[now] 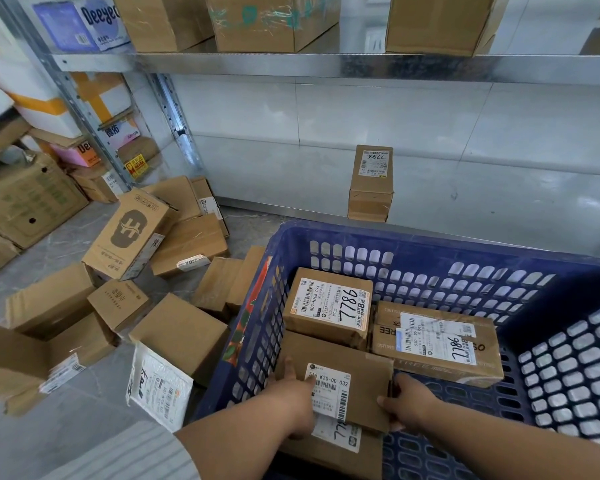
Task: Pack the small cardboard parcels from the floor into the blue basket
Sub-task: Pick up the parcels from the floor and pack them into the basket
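Both hands are inside the blue basket [413, 251], gripping one flat cardboard parcel [340, 372]: the left hand [297, 400] closes on its left edge, fingers curled over the top, and the right hand [407, 401] clamps its right edge. Its white label reads "516 K20-00 032". It lies over another parcel [329, 448] whose label seems to begin "77", though it is half hidden. Beyond, two more parcels rest in the basket: a labelled box [328, 306] marked "7786" and "507-N705 094", and just beside it a long carton [437, 344], also "7786", printed "TREE".

Left of the basket, a heap of parcels [118, 289] lies on the grey floor [49, 438], among them a white mailer bag [158, 389] and a box with a mask logo [129, 233]. Farther back one upright box [371, 183] stands alone on the low shelf board, marked "7786". Metal racking [291, 62] carries larger cartons, one reading "Deeye".
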The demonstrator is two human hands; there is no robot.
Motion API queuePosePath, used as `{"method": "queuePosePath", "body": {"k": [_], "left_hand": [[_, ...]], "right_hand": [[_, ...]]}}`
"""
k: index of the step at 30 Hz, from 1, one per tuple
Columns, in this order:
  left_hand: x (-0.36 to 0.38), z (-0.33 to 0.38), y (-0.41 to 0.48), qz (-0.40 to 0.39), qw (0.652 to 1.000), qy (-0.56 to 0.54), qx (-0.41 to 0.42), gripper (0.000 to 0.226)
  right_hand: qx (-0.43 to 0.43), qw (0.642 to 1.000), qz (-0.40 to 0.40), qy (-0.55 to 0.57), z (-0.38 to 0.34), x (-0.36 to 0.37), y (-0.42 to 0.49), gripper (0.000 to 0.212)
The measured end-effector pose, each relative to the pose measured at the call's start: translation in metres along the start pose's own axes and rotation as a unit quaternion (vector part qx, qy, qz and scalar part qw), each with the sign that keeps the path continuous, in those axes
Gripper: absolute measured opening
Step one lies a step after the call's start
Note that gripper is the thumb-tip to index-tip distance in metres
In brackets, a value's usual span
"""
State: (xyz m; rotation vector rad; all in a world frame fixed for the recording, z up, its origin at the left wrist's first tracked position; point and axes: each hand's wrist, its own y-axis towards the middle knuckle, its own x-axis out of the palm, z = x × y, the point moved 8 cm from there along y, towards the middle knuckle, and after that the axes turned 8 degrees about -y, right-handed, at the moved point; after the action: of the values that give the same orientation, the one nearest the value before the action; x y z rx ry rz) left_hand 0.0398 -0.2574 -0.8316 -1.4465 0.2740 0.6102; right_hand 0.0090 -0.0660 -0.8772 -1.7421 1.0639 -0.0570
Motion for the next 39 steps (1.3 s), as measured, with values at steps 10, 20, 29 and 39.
{"method": "queuePosePath", "body": {"k": [10, 20, 29, 39], "left_hand": [[0.005, 0.002, 0.000, -0.029, 0.999, 0.032, -0.006, 0.082], [-0.042, 0.020, -0.026, 0.178, 0.973, 0.012, 0.143, 0.058], [-0.140, 0.010, -0.137, 0.323, 0.858, 0.058, 0.396, 0.029], [-0.201, -0.188, -0.098, 0.421, 0.890, -0.118, 0.131, 0.032]], "right_hand": [[0.005, 0.963, 0.016, -0.269, -0.018, -0.015, -0.018, 0.029], [-0.130, 0.894, 0.143, -0.403, -0.128, -0.037, -0.046, 0.040], [-0.323, 0.857, 0.302, -0.264, -0.270, -0.037, -0.132, 0.030], [-0.385, 0.878, 0.186, -0.213, -0.344, 0.033, -0.113, 0.019]]}}
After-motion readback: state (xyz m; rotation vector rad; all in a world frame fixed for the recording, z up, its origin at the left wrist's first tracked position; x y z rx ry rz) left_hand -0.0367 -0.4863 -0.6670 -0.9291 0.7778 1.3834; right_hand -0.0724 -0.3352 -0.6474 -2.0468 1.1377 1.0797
